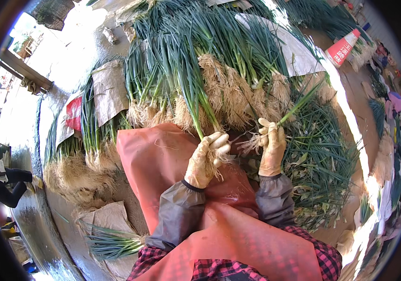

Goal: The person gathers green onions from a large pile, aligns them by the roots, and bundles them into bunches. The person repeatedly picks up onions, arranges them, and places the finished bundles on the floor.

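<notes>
My left hand (200, 165), in a soiled cream glove, is closed around the root end of a few green onions (195, 117). Their long leaves stretch away over the pile, and pale roots hang below my fingers. To its right my right hand (272, 152), gloved alike, grips another green onion stalk (297, 107) that points up and right. Stringy roots (249, 143) stick out on that hand's left side. An orange-red plastic apron (172, 154) covers my lap beneath both hands. Beyond it lies a large heap of green onions (176, 45), root ends facing me.
Stripped leaves (319, 175) pile up at my right. A small green onion bunch (116, 242) lies on sacking (107, 216) at lower left. Brown sacking (110, 89) covers more onions. A red-and-white cone (342, 48) stands at upper right. Another person (9, 184) is at the left edge.
</notes>
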{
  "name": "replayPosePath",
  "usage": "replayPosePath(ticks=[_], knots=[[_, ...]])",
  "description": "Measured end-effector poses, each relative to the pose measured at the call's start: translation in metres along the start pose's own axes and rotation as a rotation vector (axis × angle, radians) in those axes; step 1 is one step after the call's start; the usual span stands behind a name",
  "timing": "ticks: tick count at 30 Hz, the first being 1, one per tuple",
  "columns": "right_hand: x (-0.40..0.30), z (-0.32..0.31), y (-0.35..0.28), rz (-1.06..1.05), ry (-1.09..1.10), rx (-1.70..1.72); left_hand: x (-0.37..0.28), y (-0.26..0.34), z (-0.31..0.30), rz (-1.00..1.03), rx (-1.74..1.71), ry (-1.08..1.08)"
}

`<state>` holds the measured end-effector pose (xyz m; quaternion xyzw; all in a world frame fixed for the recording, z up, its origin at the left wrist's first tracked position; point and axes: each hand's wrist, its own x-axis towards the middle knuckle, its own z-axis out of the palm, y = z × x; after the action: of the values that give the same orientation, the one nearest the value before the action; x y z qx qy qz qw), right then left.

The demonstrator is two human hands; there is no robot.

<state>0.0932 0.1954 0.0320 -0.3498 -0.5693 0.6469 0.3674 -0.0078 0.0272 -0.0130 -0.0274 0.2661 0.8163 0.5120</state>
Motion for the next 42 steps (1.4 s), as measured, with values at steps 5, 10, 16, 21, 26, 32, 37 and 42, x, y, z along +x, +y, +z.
replayPosePath(ticks=[5,10,16,21,26,32,37,42], knots=[[0.023,0.045,0.056,0.439,-0.595,-0.011,-0.003,-0.018,0.001,-0.089,0.308,0.027],[0.014,0.079,0.056,-0.007,-0.574,-0.266,-0.010,-0.011,-0.002,-0.144,0.156,0.132],[0.026,-0.037,0.028,0.085,-0.215,-0.394,-0.011,0.000,-0.006,-0.060,0.049,0.017],[0.037,-0.087,0.087,-0.340,0.179,-1.220,-0.019,-0.007,0.004,0.020,0.318,0.048],[0.012,0.055,0.031,0.258,-0.716,-0.188,-0.029,-0.025,0.014,-0.055,0.340,0.031],[-0.013,0.058,0.048,-0.562,-0.458,-0.776,-0.029,-0.009,-0.005,-0.075,0.053,0.101],[-0.004,-0.017,0.041,0.093,-0.202,-0.335,-0.031,0.012,-0.007,-0.066,-0.297,-0.084],[0.015,-0.063,0.086,-0.275,-0.185,-1.300,-0.038,0.046,0.013,0.161,0.054,0.049]])
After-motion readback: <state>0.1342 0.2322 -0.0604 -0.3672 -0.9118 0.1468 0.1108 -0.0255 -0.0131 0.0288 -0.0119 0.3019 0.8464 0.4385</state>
